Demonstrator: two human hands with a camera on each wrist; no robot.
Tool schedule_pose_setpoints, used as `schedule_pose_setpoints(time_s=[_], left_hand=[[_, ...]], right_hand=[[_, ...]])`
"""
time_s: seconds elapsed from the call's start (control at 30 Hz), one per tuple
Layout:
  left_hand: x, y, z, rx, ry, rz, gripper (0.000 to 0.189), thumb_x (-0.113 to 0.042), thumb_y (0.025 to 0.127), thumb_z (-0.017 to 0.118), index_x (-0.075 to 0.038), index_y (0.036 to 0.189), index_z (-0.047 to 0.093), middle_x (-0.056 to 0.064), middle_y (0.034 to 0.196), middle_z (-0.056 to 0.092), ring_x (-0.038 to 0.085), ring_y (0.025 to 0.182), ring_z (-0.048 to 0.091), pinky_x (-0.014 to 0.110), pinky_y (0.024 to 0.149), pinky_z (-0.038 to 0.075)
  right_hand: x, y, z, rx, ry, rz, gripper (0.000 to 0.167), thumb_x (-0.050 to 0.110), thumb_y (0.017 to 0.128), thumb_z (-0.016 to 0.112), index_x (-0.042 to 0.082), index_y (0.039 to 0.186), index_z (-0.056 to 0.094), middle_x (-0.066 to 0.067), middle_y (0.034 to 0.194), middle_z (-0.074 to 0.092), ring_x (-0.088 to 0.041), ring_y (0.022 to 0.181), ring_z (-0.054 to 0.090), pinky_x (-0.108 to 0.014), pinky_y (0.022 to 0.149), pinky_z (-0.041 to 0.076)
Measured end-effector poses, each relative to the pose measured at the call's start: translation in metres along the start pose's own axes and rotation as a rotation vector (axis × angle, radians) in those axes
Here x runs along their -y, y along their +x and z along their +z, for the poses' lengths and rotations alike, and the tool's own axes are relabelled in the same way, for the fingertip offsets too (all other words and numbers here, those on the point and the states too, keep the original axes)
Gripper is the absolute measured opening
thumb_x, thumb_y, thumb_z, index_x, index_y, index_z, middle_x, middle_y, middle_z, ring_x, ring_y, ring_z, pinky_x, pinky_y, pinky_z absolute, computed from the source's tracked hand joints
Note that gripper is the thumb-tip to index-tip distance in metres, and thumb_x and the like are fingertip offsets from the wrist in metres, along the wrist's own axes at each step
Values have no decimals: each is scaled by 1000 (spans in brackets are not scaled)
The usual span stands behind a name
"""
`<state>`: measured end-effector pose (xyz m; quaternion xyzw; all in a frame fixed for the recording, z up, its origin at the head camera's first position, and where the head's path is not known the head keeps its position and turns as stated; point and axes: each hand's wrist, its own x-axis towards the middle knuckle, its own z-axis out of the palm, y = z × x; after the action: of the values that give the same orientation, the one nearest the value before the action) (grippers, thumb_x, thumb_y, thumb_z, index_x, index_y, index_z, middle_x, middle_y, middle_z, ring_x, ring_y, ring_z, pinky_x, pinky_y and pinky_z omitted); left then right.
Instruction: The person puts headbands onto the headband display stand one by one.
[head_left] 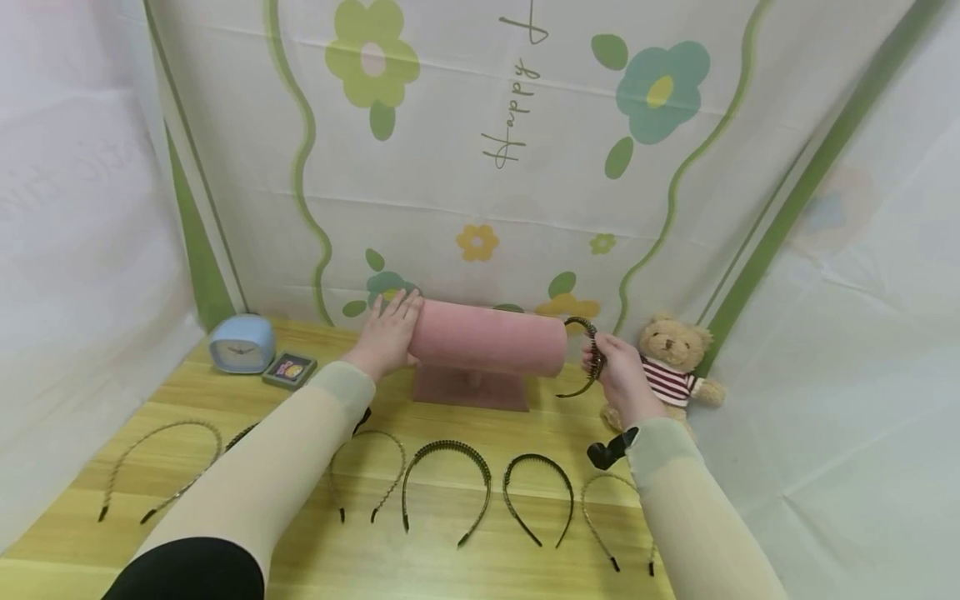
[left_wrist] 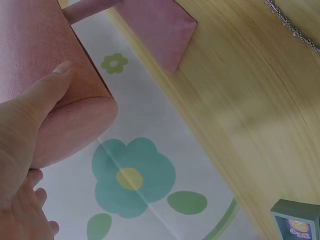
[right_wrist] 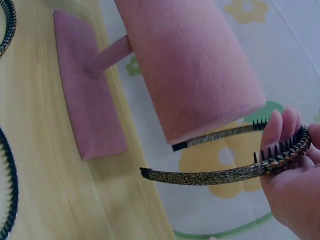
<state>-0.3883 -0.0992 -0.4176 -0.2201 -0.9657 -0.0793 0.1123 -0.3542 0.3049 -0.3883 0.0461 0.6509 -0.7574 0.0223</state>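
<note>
A pink velvety cylinder stand (head_left: 487,337) lies crosswise on its post and flat base (head_left: 471,390) at the back of the table. Against its left end rests my left hand (head_left: 386,335); in the left wrist view the thumb (left_wrist: 55,87) presses along the velvet while the other fingers reach past the end face, partly hidden. My right hand (head_left: 621,373) grips a dark beaded headband (head_left: 596,354) with comb teeth by its curved middle. In the right wrist view the headband's two tips (right_wrist: 145,173) point toward the cylinder's right end, close to its edge.
Several headbands (head_left: 447,446) lie in a row along the front of the wooden table (head_left: 360,567). A blue clock (head_left: 242,343) and a small framed box (head_left: 289,370) stand at the left. At the right sits a teddy bear (head_left: 671,346). A flowered cloth (head_left: 465,167) hangs behind.
</note>
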Motion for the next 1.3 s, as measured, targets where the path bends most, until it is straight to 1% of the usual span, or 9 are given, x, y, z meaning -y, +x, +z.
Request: schedule_pose_setpoints(time_s=[0.1,0.37,0.5,0.7,0.83,1.0,1.13,1.23,1.3], left_hand=[[0,0,-1,1,-1,2,120,-44,69,89,-1,155,17,18,163,11,37,148,8,59,116,-3],[0,0,-1,12,18,-6,119,-46,71,88,-1,155,16,18,163,12,37,148,9,60,116,1],[-2,0,-1,16,12,-4,119,-44,71,88,-1,155,16,19,162,13,37,148,8,60,116,0],[-3,0,-1,9,14,2,119,-44,70,88,1,154,17,19,162,12,38,148,11,60,116,1],[-2,-1,-1,15,23,-4,119,-45,71,88,1,155,17,19,162,11,38,148,11,60,117,3],[-3,-2,-3,38,21,-17,122,-47,70,87,1,156,14,18,163,7,36,148,6,59,116,-2],[-4,-3,-5,54,21,-26,124,-48,70,86,-1,156,11,16,163,5,35,149,5,57,116,-4],[-5,-3,-6,54,15,-28,124,-48,70,86,-1,156,11,17,163,5,35,149,4,57,116,-5],[-5,-3,-6,50,14,-26,123,-47,71,86,0,156,12,17,163,5,35,149,4,57,116,-4]], right_hand=[[4,3,7,-17,5,3,53,22,108,40,-3,152,28,-9,100,57,-14,81,58,-29,81,54],[13,13,26,-60,82,21,51,18,107,43,-2,152,30,-8,91,60,-14,75,61,-33,88,55],[13,18,35,-49,103,14,50,15,106,43,-5,150,30,-8,86,62,-14,69,63,-30,80,58],[10,21,56,-13,58,4,47,12,107,41,-12,146,31,-7,83,64,-13,69,65,-24,68,57],[7,22,75,-38,51,26,44,12,106,43,-11,144,37,-8,81,65,-14,67,66,-24,65,58],[2,23,104,-61,44,58,44,13,105,47,-6,144,42,-10,84,65,-15,65,66,-24,61,58],[0,22,123,-67,-75,53,43,17,105,49,-2,144,45,-13,88,68,-18,70,70,-28,67,60],[1,19,131,-106,-289,22,35,23,104,52,1,132,57,-14,90,72,-22,76,72,-33,71,60],[3,18,134,-149,-480,-27,29,26,102,55,3,118,64,-12,92,72,-24,82,70,-36,73,59]])
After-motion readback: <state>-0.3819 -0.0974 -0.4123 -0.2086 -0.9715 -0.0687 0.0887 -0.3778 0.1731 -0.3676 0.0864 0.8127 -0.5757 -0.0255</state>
